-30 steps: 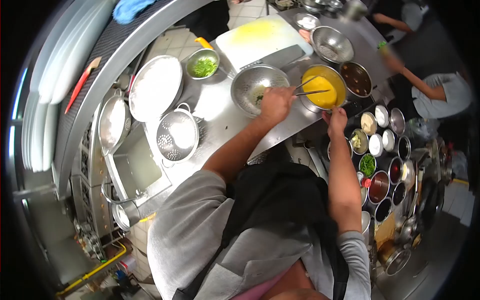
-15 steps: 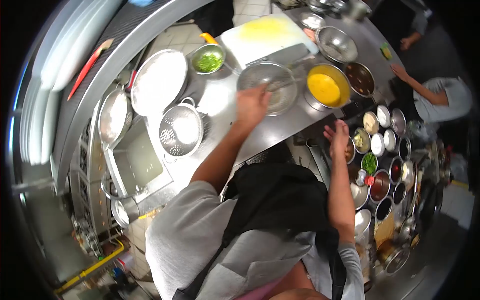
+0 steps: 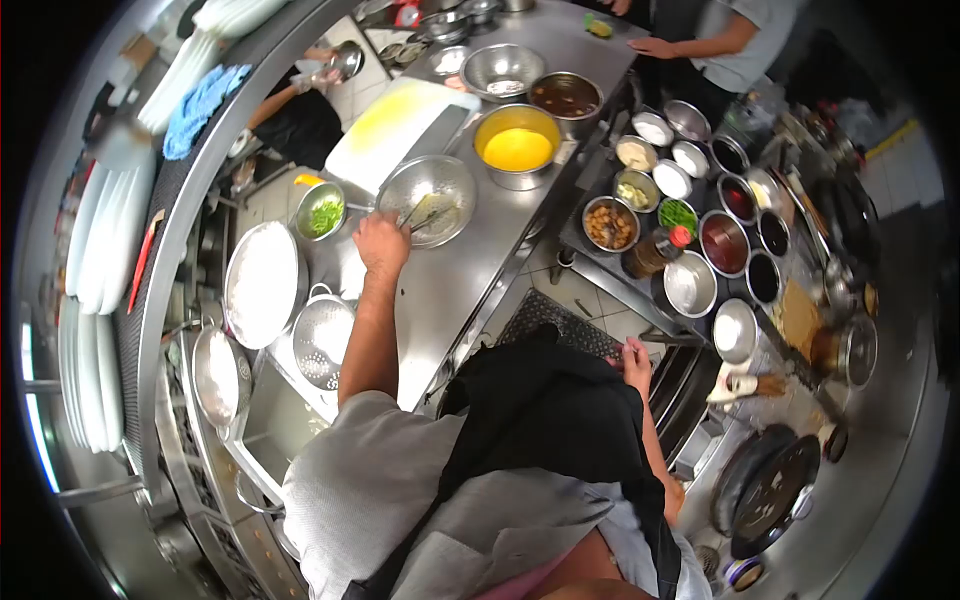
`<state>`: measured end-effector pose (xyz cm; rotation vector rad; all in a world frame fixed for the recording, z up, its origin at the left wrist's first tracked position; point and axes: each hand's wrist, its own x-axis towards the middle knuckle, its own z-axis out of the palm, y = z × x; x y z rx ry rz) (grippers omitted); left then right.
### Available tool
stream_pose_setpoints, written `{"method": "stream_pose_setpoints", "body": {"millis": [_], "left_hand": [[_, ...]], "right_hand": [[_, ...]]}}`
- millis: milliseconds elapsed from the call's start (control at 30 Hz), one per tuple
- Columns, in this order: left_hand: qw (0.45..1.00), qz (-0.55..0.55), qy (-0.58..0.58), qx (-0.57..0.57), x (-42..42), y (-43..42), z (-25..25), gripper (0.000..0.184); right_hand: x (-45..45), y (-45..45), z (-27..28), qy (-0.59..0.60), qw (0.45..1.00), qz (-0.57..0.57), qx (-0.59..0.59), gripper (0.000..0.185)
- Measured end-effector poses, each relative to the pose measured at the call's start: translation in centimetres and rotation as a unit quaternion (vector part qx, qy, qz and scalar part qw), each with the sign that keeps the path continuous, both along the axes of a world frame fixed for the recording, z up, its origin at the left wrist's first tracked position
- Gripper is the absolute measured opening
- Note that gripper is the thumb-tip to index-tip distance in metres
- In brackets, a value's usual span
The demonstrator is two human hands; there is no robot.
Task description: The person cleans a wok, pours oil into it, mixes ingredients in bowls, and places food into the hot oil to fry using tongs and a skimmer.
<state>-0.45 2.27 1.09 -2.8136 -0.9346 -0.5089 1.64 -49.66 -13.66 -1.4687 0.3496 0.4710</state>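
Observation:
At the steel counter, my left hand (image 3: 382, 242) is at the near rim of a wide metal mixing bowl (image 3: 455, 183). Its fingers are closed around a thin metal utensil (image 3: 428, 216), whose tip rests in the bowl; its exact kind is unclear. A little pale stuff lies at the bowl's bottom. Just left of the hand is a small metal pan with chopped greens (image 3: 326, 217), its handle pointing toward the bowl. My right hand (image 3: 634, 366) hangs low beside my black apron (image 3: 545, 410), fingers apart, holding nothing.
Beyond the bowl are a yellow-stained cutting board (image 3: 375, 135), a pot of yellow liquid (image 3: 518, 150) and a pot of brown sauce (image 3: 565, 98). A colander (image 3: 322, 340) stands at left. Several ingredient containers (image 3: 690, 215) fill the right-hand station. A co-worker's hand (image 3: 655, 47) rests at the far counter.
The view has turned toward the right. My left hand has shifted from over the mixing bowl to its near left rim. My right hand has lowered beside the apron.

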Motion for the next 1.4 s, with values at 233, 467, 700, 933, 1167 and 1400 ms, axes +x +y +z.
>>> {"method": "stream_pose_setpoints", "body": {"millis": [233, 467, 700, 933, 1167, 1400], "left_hand": [[0.883, -0.386, -0.179, -0.197, 9.2, -20.1, -0.5, 0.014], [0.595, -0.62, 0.112, -0.499, 2.2, -46.5, -6.2, 0.017], [0.594, -0.341, 0.547, -0.481, 2.8, -39.9, -27.5, 0.042], [0.622, -0.164, 0.644, -0.414, 0.1, -30.8, -28.4, 0.028], [0.613, -0.253, 0.609, -0.435, 9.3, -37.4, -29.0, 0.025], [0.541, -0.413, 0.608, -0.408, 17.0, -50.7, -27.4, 0.023]], "right_hand": [[-14.6, -9.5, -5.0, -0.033, 0.99, -0.057, -0.123, 0.023], [-30.4, -13.9, -13.0, 0.115, 0.963, -0.106, -0.219, 0.015], [-48.2, -14.2, -17.1, 0.228, 0.914, -0.249, -0.225, 0.034], [-57.6, -5.6, -12.8, 0.391, 0.723, -0.569, 0.015, 0.026], [-52.1, -0.9, -13.9, 0.307, 0.792, -0.521, -0.085, 0.021], [-40.0, -5.1, -12.5, 0.186, 0.806, -0.531, -0.184, 0.016]]}}
